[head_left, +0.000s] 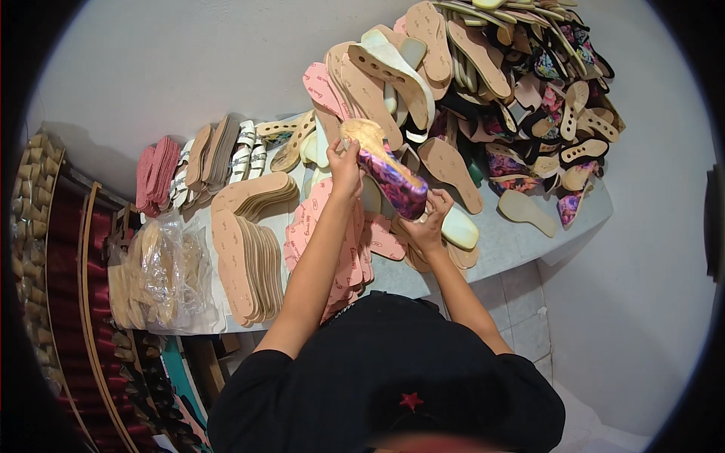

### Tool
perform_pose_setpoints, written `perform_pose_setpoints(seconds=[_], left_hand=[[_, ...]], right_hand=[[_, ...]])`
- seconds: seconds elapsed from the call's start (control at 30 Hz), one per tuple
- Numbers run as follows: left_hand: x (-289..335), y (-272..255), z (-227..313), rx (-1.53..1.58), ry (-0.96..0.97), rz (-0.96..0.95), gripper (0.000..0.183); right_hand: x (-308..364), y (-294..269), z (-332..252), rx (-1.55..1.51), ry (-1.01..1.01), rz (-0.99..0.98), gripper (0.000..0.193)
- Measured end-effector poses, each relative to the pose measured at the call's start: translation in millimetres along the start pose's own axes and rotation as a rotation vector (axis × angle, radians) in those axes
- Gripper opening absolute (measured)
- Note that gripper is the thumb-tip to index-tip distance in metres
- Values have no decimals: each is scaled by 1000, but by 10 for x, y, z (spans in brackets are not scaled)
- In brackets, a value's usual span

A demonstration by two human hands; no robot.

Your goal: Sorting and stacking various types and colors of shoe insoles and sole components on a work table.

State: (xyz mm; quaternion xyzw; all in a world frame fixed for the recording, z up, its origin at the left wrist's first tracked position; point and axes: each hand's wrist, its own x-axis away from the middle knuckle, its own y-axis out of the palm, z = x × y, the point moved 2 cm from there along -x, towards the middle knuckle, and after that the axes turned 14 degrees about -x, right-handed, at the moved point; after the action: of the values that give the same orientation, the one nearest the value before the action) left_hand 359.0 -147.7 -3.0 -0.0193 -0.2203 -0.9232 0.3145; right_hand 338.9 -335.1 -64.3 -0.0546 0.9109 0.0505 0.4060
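Note:
Both my hands hold up a shoe (396,181) with a purple floral upper, its pale tan end pointing away to the left. My left hand (347,172) is closed on its side near the tan end. The fingers of my right hand (429,220) grip the floral end closest to me. Underneath the shoe lie loose insoles, among them pink printed sheets (323,226) and a tan insole (451,172). A pale cream sole (459,228) sits just beyond my right hand.
On the table (507,245), stacked tan insoles (249,264) and a clear plastic bag (170,264) of tan pieces lie at left. White straps (248,151) and red insoles (157,172) line the wall side. A high heap of floral shoe parts (521,151) fills the far right.

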Motion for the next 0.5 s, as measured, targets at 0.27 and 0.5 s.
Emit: perform_pose_setpoints(seconds=[0.27, 0.5], left_hand=[[147, 356, 170, -409, 57, -225, 57], [-425, 837, 664, -1496, 1051, -30, 50]], right_hand=[[-70, -204, -271, -94, 290, -111, 98], [256, -832, -232, -335, 507, 324, 78]])
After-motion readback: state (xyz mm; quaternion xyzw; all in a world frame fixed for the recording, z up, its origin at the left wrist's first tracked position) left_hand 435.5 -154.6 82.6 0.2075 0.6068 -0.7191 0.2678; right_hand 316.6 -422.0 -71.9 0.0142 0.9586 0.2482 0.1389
